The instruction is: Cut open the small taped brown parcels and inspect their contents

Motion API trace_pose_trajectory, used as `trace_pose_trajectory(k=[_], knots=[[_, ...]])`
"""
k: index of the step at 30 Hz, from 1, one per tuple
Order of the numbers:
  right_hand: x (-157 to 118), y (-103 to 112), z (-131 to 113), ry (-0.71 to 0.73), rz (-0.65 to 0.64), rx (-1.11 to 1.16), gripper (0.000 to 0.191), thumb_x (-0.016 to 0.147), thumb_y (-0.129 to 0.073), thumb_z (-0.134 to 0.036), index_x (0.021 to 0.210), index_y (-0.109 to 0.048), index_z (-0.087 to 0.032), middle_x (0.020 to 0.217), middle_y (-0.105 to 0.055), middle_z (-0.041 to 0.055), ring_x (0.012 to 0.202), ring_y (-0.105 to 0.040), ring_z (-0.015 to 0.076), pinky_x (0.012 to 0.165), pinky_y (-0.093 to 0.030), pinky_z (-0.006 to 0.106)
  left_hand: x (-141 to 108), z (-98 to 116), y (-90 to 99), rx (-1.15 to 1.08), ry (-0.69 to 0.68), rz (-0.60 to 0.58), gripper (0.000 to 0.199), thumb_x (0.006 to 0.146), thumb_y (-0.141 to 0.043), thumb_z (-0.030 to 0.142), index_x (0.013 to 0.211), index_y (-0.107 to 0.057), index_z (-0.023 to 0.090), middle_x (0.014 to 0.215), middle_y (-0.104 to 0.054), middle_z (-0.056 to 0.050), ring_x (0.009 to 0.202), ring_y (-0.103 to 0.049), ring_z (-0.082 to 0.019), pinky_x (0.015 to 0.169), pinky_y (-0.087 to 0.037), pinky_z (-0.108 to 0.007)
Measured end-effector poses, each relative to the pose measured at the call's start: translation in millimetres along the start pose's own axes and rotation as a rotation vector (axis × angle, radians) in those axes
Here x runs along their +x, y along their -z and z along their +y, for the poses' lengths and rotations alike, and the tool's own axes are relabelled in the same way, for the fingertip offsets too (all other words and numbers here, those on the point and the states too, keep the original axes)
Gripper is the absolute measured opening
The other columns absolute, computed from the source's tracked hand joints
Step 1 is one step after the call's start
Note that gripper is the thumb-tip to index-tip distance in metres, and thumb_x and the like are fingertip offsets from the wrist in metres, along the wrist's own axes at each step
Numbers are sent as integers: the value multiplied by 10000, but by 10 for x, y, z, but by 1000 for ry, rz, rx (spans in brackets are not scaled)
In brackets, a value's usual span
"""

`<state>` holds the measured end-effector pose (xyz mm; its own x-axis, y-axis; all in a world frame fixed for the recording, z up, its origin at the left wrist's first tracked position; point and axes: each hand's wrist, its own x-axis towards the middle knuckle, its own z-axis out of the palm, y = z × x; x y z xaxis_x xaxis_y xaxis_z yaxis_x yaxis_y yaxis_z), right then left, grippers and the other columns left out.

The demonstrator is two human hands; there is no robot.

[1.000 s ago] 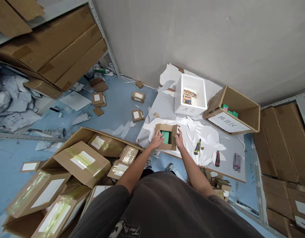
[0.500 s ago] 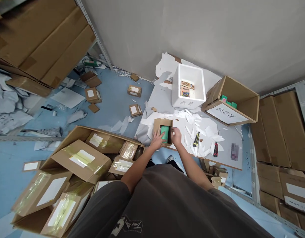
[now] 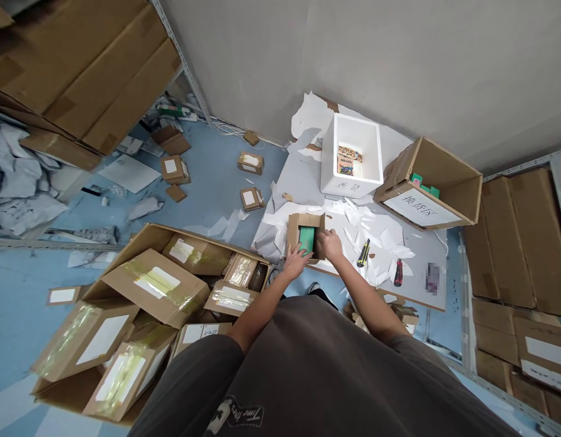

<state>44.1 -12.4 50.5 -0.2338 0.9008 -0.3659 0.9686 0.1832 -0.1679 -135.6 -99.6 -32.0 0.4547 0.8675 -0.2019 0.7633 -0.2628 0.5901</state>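
Note:
A small opened cardboard box (image 3: 293, 230) stands at the near edge of the worktable, its flaps folded up. Inside it lies a green box (image 3: 307, 238). My left hand (image 3: 297, 262) grips the cardboard box at its near left corner, with fingertips reaching over the rim beside the green box. At the right side, my right hand (image 3: 330, 244) has its fingers curled and closed on the wall or flap of the same cardboard box. The undersides of both hands are hidden.
On the table (image 3: 426, 252) are a white foam box (image 3: 351, 188) with packets inside, a yellow-black utility knife (image 3: 363, 253), a red-black one (image 3: 398, 273), and paper scraps. A large carton (image 3: 421, 212) holds green boxes. At left, a big carton (image 3: 207, 238) holds several taped parcels.
My right hand has moved down onto the box's right side. My left hand has shifted slightly down along the near rim. The whole view has drifted a little.

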Motion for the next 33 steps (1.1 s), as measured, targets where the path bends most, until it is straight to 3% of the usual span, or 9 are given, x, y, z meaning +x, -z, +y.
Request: trace_pose_trajectory(k=[4, 8, 11, 14, 17, 20, 23, 27, 33], knots=[[-142, -234, 282, -150, -34, 14, 428, 1035, -572, -236, 1433, -713, -169, 1294, -770, 194, 1451, -505, 388, 1125, -474, 486, -50, 6, -50, 2, -11, -15, 690, 1006, -610, 72, 1605, -585, 412, 1598, -618, -106, 1675, -316, -356, 1341, -64, -770], [-139, -486, 303, -186, -186, 151, 686, 1040, -514, -212, 1720, -429, -180, 1255, -801, 139, 1219, -718, 299, 1025, -558, 405, -62, -6, -94, 46, -65, -33, 785, 946, -614, 11, 1581, -604, 474, 1640, -593, -82, 1689, -278, -375, 1321, -79, -807], [-43, -469, 296, -188, -223, 186, 633, 1028, -548, -213, 1658, -532, -148, 1207, -820, 158, 1160, -759, 308, 997, -568, 383, -56, 58, -158, 102, -109, -10, 762, 984, -598, 55, 1596, -574, 508, 1684, -551, -87, 1690, -267, -403, 1272, -99, -877], [57, -321, 348, -180, -260, 172, 469, 1018, -572, -171, 1462, -722, -180, 1208, -829, 146, 1169, -768, 307, 984, -564, 350, -40, 152, -227, 134, -121, -17, 745, 999, -570, 61, 1582, -584, 525, 1660, -574, -96, 1685, -273, -413, 1234, -112, -919], [103, -181, 390, -210, -273, 144, 361, 976, -620, -147, 1280, -809, -187, 1160, -834, 155, 1139, -775, 331, 965, -575, 376, -18, 212, -257, 154, -96, -39, 739, 1007, -544, 51, 1565, -602, 531, 1607, -618, -101, 1671, -305, -413, 1225, -118, -927], [131, -126, 312, -252, -153, 109, 331, 996, -587, -160, 1237, -812, -129, 1226, -797, 231, 1200, -747, 363, 1005, -565, 415, 0, 240, -254, 154, -79, -40, 712, 1019, -550, 68, 1566, -609, 520, 1570, -642, -111, 1657, -330, -423, 1230, -104, -925], [216, -156, 104, -149, -35, 180, 384, 1018, -530, -150, 1297, -795, -149, 1325, -778, 191, 1267, -721, 310, 1085, -537, 374, 5, 253, -244, 117, -63, -36, 715, 1017, -562, 70, 1567, -608, 525, 1551, -652, -108, 1642, -351, -433, 1244, -79, -915], [396, -244, -150, -87, -142, 255, 492, 910, -569, -59, 1344, -786, -142, 1351, -788, 166, 1295, -718, 304, 1134, -536, 372, -8, 241, -223, 108, -74, -44, 743, 1034, -541, 73, 1592, -557, 563, 1518, -670, -94, 1619, -389, -420, 1256, -67, -905], [551, -209, -50, 11, 73, 303, 756, 892, -434, -20, 1630, -566, -117, 1635, -610, 126, 1558, -506, 248, 1313, -402, 446, 14, 227, -182, 122, -74, -37, 717, 1057, -536, 87, 1601, -551, 553, 1508, -670, -103, 1593, -424, -403, 1260, -101, -897]])
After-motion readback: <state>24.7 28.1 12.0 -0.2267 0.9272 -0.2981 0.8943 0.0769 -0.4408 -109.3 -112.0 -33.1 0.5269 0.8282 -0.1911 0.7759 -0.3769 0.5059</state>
